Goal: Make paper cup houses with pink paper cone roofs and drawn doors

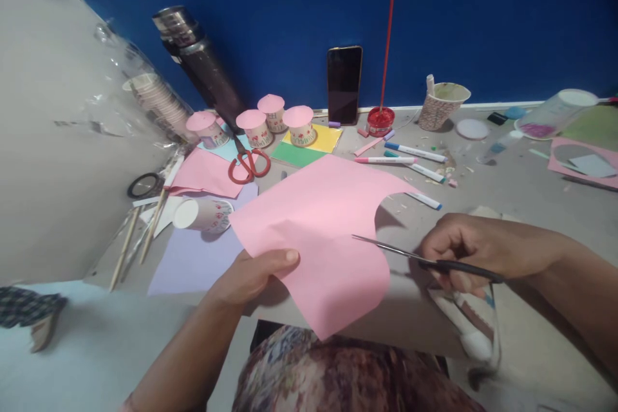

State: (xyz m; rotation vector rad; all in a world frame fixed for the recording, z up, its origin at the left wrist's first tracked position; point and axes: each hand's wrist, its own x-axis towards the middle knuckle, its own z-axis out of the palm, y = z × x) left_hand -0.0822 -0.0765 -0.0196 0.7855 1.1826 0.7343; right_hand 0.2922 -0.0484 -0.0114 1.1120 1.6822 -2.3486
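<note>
A sheet of pink paper [313, 225] is held up above the table, with a curved piece cut out of its right edge. My left hand [258, 273] grips the sheet at its lower left, thumb on top and fingers hidden beneath. In my right hand [461, 248] is a pair of scissors [393, 249] with dark handles, pointing left. Their blades lie at the cut edge, the tips over the paper; whether they are closed fully I cannot tell. Behind the sheet lie red-handled scissors [250, 165]. A white paper cup [203, 215] rests on its side left of the sheet.
Several decorated cups [261, 132] with pink tops stand at the back, near a leaning black flask [207, 64]. A phone [344, 85] leans on the blue wall beside a red pot [380, 122]. Markers [415, 152] and scraps lie behind my right hand. Lilac paper [188, 264] lies left.
</note>
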